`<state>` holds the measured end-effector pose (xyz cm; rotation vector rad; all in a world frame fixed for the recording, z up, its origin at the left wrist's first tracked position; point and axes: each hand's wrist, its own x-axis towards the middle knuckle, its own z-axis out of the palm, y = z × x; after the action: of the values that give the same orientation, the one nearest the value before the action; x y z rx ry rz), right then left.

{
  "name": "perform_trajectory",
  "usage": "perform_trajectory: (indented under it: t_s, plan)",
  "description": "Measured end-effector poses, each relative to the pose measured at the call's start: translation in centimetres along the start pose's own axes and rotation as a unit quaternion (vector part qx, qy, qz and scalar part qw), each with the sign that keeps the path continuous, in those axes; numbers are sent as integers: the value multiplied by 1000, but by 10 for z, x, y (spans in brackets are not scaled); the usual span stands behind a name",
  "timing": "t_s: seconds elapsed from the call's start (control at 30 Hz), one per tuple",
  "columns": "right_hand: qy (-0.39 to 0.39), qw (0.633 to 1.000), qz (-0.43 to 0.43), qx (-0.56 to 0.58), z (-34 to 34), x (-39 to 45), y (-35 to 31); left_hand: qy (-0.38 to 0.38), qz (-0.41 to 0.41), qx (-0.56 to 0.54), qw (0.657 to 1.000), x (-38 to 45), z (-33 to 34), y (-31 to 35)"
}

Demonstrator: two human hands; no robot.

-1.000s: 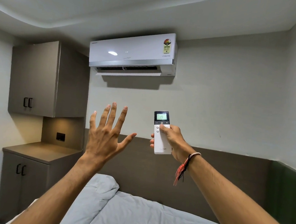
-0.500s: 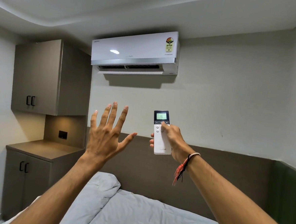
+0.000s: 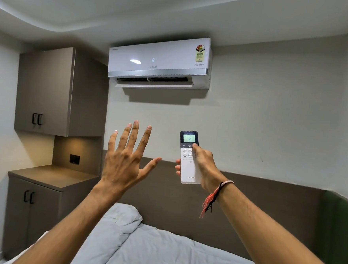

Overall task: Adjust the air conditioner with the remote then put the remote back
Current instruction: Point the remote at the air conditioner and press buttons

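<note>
A white air conditioner point(image 3: 159, 61) hangs high on the wall, its flap open and its front showing 16. My right hand point(image 3: 204, 166) holds a white remote point(image 3: 189, 166) upright, pointed at the unit, with the thumb on the buttons just under the lit screen, which reads 16. My left hand point(image 3: 127, 159) is raised to the left of the remote, palm away from me, fingers spread, holding nothing.
A brown wall cabinet point(image 3: 62, 92) and a low cabinet with a counter top point(image 3: 52, 177) fill the left corner. A bed with grey bedding point(image 3: 156, 252) lies below my arms, against a dark headboard panel point(image 3: 266, 210).
The remote's screen went from 19 to 16, and the number 16 now shows on the air conditioner's front. My thumb shifted up on the buttons. Both hands stayed raised.
</note>
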<state>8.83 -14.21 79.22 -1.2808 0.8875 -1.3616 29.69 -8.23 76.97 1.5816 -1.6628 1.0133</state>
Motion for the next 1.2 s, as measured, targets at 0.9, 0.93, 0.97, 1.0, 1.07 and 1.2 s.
perform_trajectory:
  t_s: [0.9, 0.93, 0.97, 1.0, 1.07, 1.2]
  plan:
    - [36, 999, -20, -5, -3, 9, 3, 4, 10, -8, 1000, 2, -3, 7]
    - [37, 999, -21, -6, -3, 9, 3, 5, 10, -9, 1000, 2, -3, 7]
    - [38, 999, -21, -5, -3, 8, 3, 4, 10, -10, 1000, 2, -2, 8]
    - [38, 999, -21, -5, -3, 8, 2, 5, 10, -11, 1000, 2, -2, 8]
    - [39, 999, -22, -6, -3, 8, 2, 5, 10, -15, 1000, 2, -1, 7]
    - [40, 999, -23, -9, -5, 9, 2, 9, 12, -23, 1000, 1, -1, 8]
